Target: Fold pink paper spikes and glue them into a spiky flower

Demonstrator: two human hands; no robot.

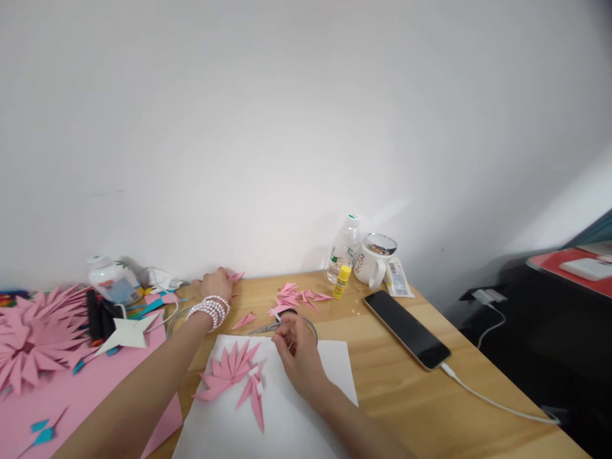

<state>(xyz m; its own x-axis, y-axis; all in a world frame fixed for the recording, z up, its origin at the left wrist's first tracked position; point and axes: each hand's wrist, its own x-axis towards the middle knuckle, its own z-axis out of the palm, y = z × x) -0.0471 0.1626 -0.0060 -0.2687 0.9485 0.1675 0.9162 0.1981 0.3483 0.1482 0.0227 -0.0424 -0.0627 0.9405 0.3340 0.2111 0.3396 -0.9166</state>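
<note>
My left hand [215, 285], with beaded bracelets at the wrist, reaches to the back of the table near the wall. A pink folded paper piece [236, 276] shows beside its fingers, which are mostly hidden. Above a white sheet [315, 408], my right hand [299, 350] is closed, fingertips pinched together; what they hold, if anything, I cannot make out. Just behind it lie metal scissors [264, 329], partly covered by the hand. On the sheet, a fan of pink folded pieces [229, 370] lies next to a smaller pink group [255, 392] with white bits on it.
Loose pink pieces [299, 295] lie near a glue stick [341, 282], a clear bottle [344, 245] and a white mug [375, 261]. A phone [406, 328] with a cable is at right. At left are a pink paper flower [33, 341], a white jar [115, 280] and a paper star [129, 333].
</note>
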